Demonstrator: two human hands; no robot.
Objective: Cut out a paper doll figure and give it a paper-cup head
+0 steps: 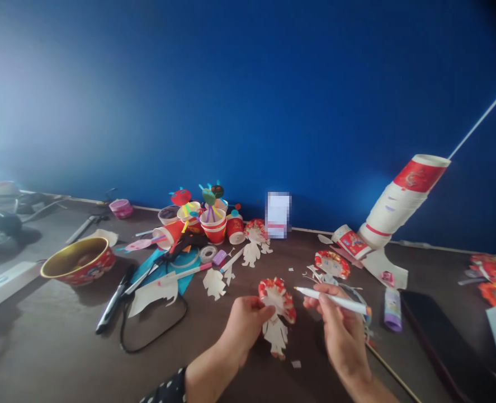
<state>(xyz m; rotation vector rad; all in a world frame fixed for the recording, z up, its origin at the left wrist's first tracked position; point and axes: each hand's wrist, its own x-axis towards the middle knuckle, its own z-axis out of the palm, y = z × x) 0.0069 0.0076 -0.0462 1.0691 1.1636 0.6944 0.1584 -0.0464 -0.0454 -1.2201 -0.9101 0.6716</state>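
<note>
Near the front of the dark table my left hand (245, 322) pinches a paper figure (275, 334) at its left side. The figure has a white cut-out body and a red patterned rim round its head. My right hand (342, 330) is closed on a white marker (335, 298), whose orange tip points left, close to the figure's rim but apart from it. Behind my right hand lies another red-rimmed paper piece (331, 265). A similar white figure (253, 252) rests farther back, and a loose white cut-out (215, 284) lies left of it.
A gold-rimmed red bowl (80, 262) stands left, near a black pen (114, 302) and cable. Paper cups with coloured figures (213, 226) stand at the back. Stacked cups (402, 196) lean at the right, behind a glue stick (392, 309) and a dark phone (444, 344).
</note>
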